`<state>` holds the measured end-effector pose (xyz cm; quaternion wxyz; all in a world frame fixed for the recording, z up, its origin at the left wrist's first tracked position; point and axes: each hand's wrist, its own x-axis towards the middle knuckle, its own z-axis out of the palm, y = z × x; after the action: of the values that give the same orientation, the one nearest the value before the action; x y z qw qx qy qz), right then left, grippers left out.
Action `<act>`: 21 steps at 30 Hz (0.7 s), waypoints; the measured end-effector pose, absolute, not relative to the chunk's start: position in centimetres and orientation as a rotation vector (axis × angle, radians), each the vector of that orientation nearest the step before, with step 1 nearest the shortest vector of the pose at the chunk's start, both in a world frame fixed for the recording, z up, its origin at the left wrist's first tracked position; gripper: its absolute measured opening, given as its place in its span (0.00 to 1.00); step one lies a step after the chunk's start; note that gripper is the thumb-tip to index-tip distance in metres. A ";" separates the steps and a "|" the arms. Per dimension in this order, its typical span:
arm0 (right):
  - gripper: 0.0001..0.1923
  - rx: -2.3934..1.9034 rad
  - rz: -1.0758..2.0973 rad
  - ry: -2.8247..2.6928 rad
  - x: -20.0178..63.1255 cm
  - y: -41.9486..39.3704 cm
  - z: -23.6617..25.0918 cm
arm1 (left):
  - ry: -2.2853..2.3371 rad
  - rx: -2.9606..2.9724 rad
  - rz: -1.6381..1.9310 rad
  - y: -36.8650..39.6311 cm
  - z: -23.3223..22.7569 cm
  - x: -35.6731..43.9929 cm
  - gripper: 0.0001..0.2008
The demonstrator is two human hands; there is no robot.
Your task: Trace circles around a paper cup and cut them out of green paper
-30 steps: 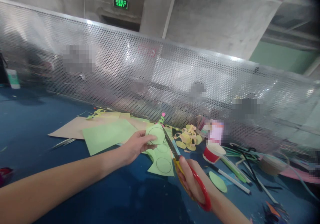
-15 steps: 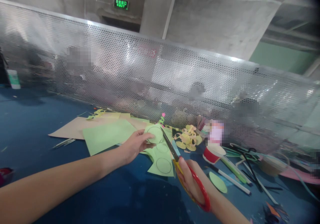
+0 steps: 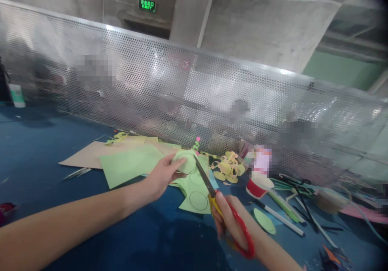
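A: Over the blue table [image 3: 60,150], where was the paper [image 3: 189,174]?
B: Pinched in my left hand [image 3: 162,176]. Right hand [image 3: 232,222] gripped the scissors [image 3: 218,200], blades nearly closed on the circle line. Best was short snips, turning paper.

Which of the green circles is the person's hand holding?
The top circle, pinched by the left hand where the scissors in the right hand cut. The two other drawn circles sit lower on the green paper, untouched.
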<state>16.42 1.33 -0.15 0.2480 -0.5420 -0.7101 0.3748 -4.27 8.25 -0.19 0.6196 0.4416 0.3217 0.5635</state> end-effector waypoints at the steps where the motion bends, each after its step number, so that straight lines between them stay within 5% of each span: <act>1: 0.36 -1.485 1.042 -1.943 16.5 1.3 0.0 | 0.735 1.034 1.296 8.3 -0.2 -4.3 0.18; 21: 0.41 -1.518 0.992 -2.014 16.2 0.4 2.2 | 0.778 1.283 1.207 7.4 -0.1 -4.0 0.17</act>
<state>16.17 0.38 2.25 0.2141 -0.5471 -0.7259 0.3575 -3.96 7.41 -0.11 0.5712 0.5470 0.3317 0.5143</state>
